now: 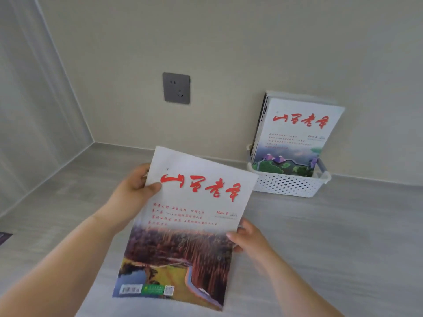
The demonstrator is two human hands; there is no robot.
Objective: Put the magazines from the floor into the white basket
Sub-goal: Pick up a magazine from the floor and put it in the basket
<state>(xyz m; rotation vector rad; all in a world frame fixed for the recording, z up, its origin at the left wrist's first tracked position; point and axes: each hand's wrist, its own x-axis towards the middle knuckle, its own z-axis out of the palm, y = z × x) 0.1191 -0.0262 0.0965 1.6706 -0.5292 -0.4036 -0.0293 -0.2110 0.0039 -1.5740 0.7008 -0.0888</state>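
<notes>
Two hands carry the task's thing between them: the left hand point(135, 188) pinches the upper left edge of the magazine point(187, 225), thumb on the cover, and the right hand point(249, 239) pinches its right edge lower down in the same way. It hangs above the floor point(343, 236), near the white basket point(286, 185) but apart from it. We judge the thin edge grips the first risk, since a limp magazine may sag or slide out on the way over. The basket is shallow and stands against the wall, and the upright magazines point(295, 138) in it rise far above its rim. A careless entry could catch the rim, shove the basket aside or tip that stack forward. We cannot see the fingers behind the pages, nor how much room the basket has left, nor how many magazines stand in it. A dark shape point(4, 239) on the floor is cut off at the left edge; we cannot tell whether it is another magazine. The small print on both covers is too blurred to read.
</notes>
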